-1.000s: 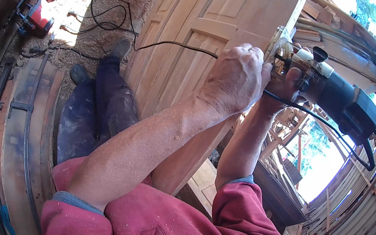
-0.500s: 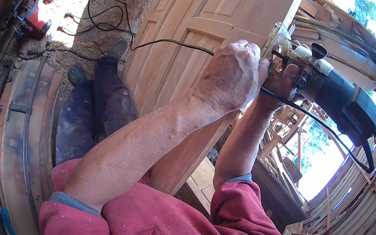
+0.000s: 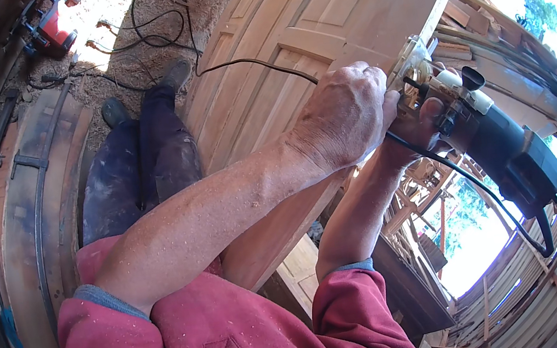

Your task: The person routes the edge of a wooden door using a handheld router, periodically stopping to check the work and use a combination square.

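An electric router [image 3: 502, 142] with a dark body lies tilted at the right, its base and collet end toward my hands. My right hand [image 3: 421, 127] is closed round the router near its collet end, partly hidden behind my left hand and wrist. My left hand [image 3: 348, 111] is closed right beside the router's base; its fingers curl away from view, so what they grip is hidden. A black power cord [image 3: 256, 62] runs behind my left hand, comes out below it and loops to the router's rear end. Beneath my hands lies a panelled wooden door [image 3: 316, 37].
Cord coils [image 3: 162, 26] lie on the shaving-strewn ground at the upper left, near a red machine [image 3: 51, 28]. Boards with metal bar clamps [image 3: 35, 162] stand along the left. Stacked timber [image 3: 478, 25] rises at the right. A dark wooden piece [image 3: 417, 297] stands below my right forearm.
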Demonstrator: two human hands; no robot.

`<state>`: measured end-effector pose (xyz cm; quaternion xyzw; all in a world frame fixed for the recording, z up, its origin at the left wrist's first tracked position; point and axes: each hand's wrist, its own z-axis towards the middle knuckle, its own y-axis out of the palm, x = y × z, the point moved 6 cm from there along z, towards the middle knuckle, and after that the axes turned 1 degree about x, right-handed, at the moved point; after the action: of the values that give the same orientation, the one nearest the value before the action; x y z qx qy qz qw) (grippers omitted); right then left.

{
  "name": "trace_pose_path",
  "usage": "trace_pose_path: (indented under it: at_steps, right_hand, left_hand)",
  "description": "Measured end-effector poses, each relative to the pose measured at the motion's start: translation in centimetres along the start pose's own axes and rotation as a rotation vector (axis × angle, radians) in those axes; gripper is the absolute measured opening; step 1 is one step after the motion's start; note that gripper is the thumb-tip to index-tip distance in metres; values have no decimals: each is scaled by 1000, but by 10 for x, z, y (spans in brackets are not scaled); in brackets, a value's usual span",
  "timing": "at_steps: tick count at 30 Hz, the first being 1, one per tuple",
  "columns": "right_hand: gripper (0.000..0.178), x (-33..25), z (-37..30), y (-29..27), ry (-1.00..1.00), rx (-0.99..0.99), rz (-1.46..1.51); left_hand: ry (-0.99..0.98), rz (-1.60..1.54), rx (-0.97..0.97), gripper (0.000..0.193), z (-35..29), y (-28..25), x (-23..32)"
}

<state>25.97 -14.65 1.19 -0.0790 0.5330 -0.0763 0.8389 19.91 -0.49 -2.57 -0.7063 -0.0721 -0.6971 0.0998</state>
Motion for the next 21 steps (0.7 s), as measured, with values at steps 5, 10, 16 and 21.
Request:
trace_pose_path:
  at_steps: [5, 10, 16, 21]
  right_hand:
    - [69, -5, 3, 8, -48, 7, -16]
    - [67, 0, 2, 7, 5, 29, 13]
    - [66, 17, 6, -8, 144, -17, 34]
    - [66, -4, 6, 12, -94, 47, -35]
  left_hand:
    - [-22, -24, -9, 33, 1, -1, -1]
    - [-31, -23, -8, 33, 1, -2, -2]
    - [-29, -13, -12, 32, 3, -4, -1]
    - [-22, -54, 11, 32, 6, -5, -4]
